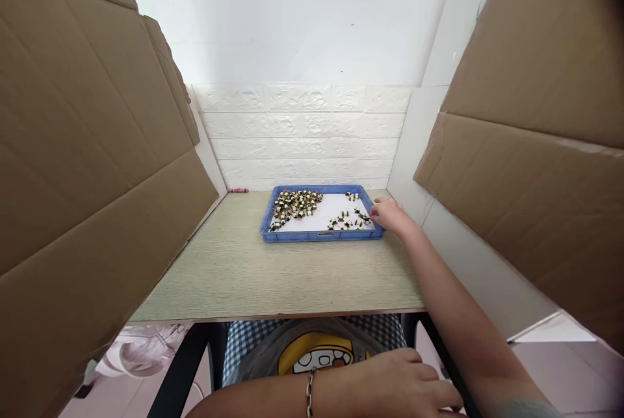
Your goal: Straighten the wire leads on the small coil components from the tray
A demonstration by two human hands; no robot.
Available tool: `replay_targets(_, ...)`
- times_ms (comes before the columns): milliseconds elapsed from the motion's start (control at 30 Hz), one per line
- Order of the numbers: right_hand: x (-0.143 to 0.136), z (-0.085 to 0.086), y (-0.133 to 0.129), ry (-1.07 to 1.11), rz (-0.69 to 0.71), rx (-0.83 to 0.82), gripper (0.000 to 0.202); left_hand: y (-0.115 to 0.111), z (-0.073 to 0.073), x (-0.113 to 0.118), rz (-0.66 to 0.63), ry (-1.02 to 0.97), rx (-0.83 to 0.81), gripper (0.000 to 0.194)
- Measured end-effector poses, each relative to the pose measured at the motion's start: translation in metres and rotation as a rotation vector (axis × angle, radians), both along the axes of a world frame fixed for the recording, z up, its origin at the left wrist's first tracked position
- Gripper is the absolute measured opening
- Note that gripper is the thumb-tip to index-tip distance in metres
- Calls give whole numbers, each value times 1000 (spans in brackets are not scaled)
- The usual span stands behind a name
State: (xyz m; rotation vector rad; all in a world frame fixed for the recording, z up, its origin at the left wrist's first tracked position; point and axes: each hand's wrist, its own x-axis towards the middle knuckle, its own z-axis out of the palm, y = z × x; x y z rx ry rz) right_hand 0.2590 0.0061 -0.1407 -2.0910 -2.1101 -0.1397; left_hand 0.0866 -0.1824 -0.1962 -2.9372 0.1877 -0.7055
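A shallow blue tray (292, 236) with a white bottom lies near the back of the table. Small black parts with pale yellow wrapping, like little wound coils or transformers, are heaped in its left half (295, 204). Several more of these parts (348, 223) lie scattered on the right side. My right hand (390, 214) is at the tray's right rim, its fingers bent over the edge; any small part between the fingertips is hidden. My left hand (407, 382), below a chain bracelet (309, 392), lies over my lap with loose fingers, holding nothing visible.
Tall cardboard panels (97, 145) flank the table (273, 281) on the left and right. A white brick-pattern wall (302, 125) stands behind the tray. A red marker-like stick (238, 191) lies at the table's back left. A black chair armrest (180, 366) is below.
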Motion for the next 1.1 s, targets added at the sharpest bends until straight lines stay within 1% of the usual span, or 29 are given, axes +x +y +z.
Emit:
replay_targets(100,1,3,0,20,1,72,26,3,-3,2,-15,-42,-8,21)
replay_targets(167,2,6,-1,41,6,130,20,8,-3,5,-17,-67,-2,20)
replay_targets(233,3,9,-4,66,10,199,19,16,3,8,13,-91,-10,19)
replay_targets(300,4,11,-6,94,3,272,23,31,18,7,85,-185,-61,19)
replay_targets(367,6,13,-8,126,-12,338,25,52,41,3,207,-220,-177,21)
replay_targets(433,7,15,-10,162,-32,393,26,80,68,1,395,-291,-380,21)
replay_targets(467,7,16,-10,181,-42,416,27,96,80,1,522,-303,-486,19)
replay_targets(500,8,17,-11,200,-51,435,27,112,89,3,678,-312,-576,17)
replay_targets(533,8,17,-11,217,-58,448,28,128,96,7,742,-304,-610,16)
replay_targets(567,9,17,-12,233,-61,456,28,143,99,12,778,-290,-634,14)
replay_targets(600,9,17,-12,246,-60,457,27,156,100,18,810,-262,-659,11)
replay_targets(667,10,16,-12,263,-53,443,26,177,96,33,867,-186,-708,5)
replay_targets(700,10,15,-12,267,-49,430,25,184,92,41,892,-143,-731,9)
replay_targets(733,11,14,-12,270,-47,417,25,190,88,48,910,-75,-730,20)
replay_targets(800,13,13,-12,274,-48,392,24,195,80,60,965,56,-680,29)
replay_targets(900,15,13,-13,287,-61,364,24,197,71,69,1058,177,-583,33)
replay_targets(1000,17,16,-15,317,-81,350,25,200,66,71,1139,236,-486,33)
replay_targets(1100,19,19,-17,370,-101,323,24,205,63,70,1186,263,-409,33)
